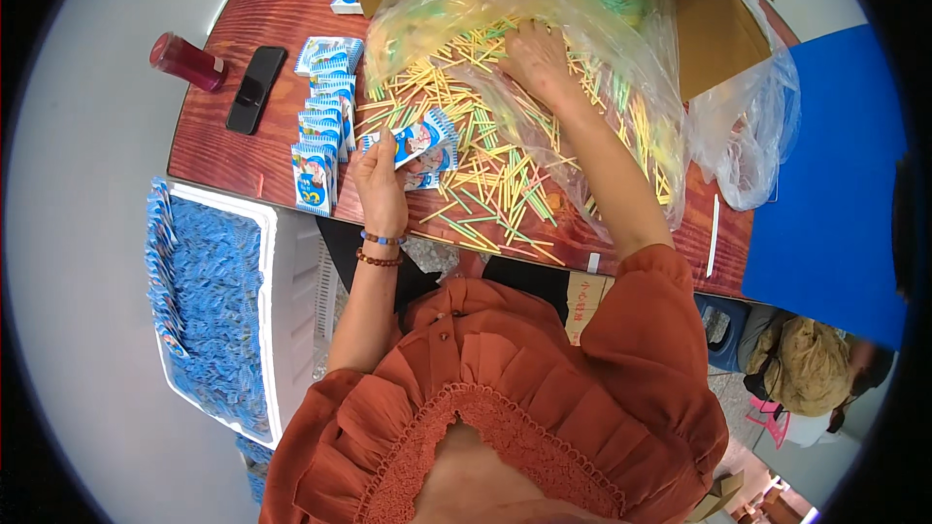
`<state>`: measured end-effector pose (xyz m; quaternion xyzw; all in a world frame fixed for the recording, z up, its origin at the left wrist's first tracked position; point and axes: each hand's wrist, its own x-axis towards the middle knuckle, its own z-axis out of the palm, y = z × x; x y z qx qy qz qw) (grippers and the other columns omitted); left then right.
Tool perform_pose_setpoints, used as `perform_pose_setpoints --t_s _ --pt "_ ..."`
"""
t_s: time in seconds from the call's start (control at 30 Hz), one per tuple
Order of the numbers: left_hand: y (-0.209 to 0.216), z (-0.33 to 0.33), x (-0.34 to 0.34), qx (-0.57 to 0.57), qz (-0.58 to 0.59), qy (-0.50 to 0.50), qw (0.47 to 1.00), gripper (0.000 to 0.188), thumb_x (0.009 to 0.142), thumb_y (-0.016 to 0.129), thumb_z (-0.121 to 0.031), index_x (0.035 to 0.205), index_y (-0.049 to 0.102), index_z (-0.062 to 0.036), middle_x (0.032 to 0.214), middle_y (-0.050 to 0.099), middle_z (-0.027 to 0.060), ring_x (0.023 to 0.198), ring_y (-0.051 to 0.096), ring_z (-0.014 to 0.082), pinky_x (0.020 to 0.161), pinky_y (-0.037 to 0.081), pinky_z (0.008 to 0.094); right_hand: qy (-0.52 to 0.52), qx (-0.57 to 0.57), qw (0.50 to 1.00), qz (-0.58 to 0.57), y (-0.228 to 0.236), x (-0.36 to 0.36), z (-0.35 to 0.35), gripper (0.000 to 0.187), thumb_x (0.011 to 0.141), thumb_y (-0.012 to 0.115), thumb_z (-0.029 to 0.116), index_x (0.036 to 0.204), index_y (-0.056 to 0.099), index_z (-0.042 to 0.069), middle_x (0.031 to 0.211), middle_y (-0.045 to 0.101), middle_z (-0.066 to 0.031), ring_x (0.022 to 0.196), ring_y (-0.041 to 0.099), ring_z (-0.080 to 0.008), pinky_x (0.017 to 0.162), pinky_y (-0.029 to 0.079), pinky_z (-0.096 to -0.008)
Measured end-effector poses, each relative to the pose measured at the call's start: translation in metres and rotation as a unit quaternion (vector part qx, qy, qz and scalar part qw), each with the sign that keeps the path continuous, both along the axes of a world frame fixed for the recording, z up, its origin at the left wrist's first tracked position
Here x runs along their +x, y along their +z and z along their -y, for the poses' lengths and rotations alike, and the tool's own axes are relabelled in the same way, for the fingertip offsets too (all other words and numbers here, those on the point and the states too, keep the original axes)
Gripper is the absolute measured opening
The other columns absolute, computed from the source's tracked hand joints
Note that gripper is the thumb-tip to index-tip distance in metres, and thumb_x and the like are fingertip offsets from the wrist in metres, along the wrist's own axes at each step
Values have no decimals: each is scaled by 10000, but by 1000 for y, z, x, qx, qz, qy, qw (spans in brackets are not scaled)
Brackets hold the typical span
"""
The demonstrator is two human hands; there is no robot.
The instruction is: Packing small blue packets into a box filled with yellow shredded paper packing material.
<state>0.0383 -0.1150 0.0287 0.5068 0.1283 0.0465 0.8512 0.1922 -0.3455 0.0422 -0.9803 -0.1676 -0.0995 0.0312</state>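
My left hand (381,182) is closed on a small blue and white packet (416,141), thumb on top. Partly under that one, another blue and white packet (437,160) lies over the pile. My right hand (537,60) reaches into the far part of a heap of thin yellow, green and pink sticks (490,184). Its fingers curl down onto the sticks, the fingertips partly hidden among them. The heap spills from a large clear plastic bag (456,5) onto the table. Left of my left hand, several similar packets (316,173) stand in overlapping rows.
The red wood-grain table (216,143) carries a phone (256,89) and a red bottle (187,61) at left. A cardboard box (718,39) stands behind the bag. A white foam box (270,315) full of blue packets sits below left. A blue panel (825,184) is at right.
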Motion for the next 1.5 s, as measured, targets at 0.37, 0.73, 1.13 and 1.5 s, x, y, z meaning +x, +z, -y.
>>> perform_pose_setpoints --t_s 0.37,0.73,1.13,1.5 --pt "-5 0 3 -30 9 -4 999 320 978 540 -285 836 653 -21 809 652 30 721 614 97 586 515 252 -3 -72 997 -6 -19 9 13 296 870 473 210 998 638 -1 1132 559 -208 1076 510 -343 920 359 -476" --pt "0 8 7 -38 12 -37 999 300 975 546 -277 858 651 -21 804 666 47 634 612 118 554 495 234 -56 545 802 -235 12 -19 38 395 990 448 205 1272 429 -71 955 632 -131 968 594 -242 934 439 -457" --pt "-1 27 17 -97 -14 -65 993 306 963 567 -286 820 649 -28 716 641 45 585 585 126 559 490 256 38 864 395 -310 7 -48 20 293 973 486 70 1205 394 -82 904 600 -141 974 611 -279 916 509 -461" --pt "4 39 17 -116 -8 -26 993 315 958 576 -294 807 651 -28 750 643 36 612 587 123 559 501 260 70 848 506 -142 58 -95 -48 246 1020 376 171 1157 422 -27 1133 612 -247 1175 534 -309 1081 313 -424"
